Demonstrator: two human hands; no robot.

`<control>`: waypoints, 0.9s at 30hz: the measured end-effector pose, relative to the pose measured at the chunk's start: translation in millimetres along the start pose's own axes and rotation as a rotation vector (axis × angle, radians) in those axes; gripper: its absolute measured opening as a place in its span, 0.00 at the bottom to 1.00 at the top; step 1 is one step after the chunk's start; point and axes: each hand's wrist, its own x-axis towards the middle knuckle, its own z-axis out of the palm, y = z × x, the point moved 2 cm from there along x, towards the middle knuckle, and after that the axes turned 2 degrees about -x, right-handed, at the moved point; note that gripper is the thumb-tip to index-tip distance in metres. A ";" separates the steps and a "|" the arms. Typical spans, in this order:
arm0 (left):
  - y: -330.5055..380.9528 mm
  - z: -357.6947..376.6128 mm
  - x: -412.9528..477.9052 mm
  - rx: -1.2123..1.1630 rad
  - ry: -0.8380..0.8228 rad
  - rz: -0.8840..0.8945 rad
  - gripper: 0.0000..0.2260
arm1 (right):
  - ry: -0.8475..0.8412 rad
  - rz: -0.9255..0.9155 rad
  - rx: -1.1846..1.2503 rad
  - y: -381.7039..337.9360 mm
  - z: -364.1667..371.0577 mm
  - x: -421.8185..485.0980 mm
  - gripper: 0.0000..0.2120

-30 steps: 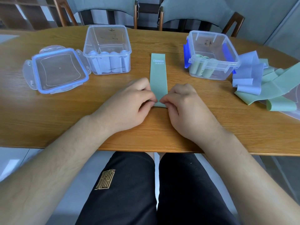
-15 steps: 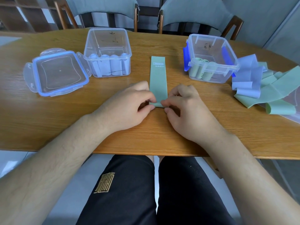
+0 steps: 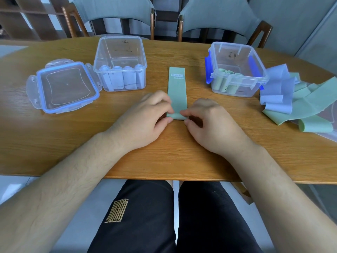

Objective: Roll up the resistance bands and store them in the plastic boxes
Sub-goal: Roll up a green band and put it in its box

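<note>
Bearing a green band, a wooden table fronts chairs — perhaps shelving.

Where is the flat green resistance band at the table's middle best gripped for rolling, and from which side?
Probably at its near short end, both corners, coming from the person's side. The flat green resistance band lies flat, pointing away, and the left hand and right hand pinch that end.

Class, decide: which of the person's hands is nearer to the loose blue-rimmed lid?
Left. The left hand lies to the right of the lid; the right hand sits farther right, beyond the green band that both hands pinch.
</note>
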 end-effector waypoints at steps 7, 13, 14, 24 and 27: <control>1.3 1.1 1.5 0.003 -0.001 -0.006 0.09 | -0.018 0.026 0.035 -0.4 -0.9 4.8 0.10; 16.0 -6.1 -18.3 -0.024 -0.036 0.021 0.11 | -0.075 -0.002 0.050 -11.4 -13.3 -20.0 0.10; 19.3 -6.0 -23.3 -0.032 -0.035 0.026 0.11 | -0.086 -0.014 0.063 -13.2 -15.6 -24.4 0.10; 34.0 -7.5 -37.3 -0.028 -0.008 0.042 0.11 | -0.127 -0.056 0.104 -14.8 -21.4 -26.6 0.06; 33.6 -7.5 -36.1 -0.002 -0.020 0.038 0.10 | -0.104 -0.040 0.127 -10.0 -19.5 -24.7 0.06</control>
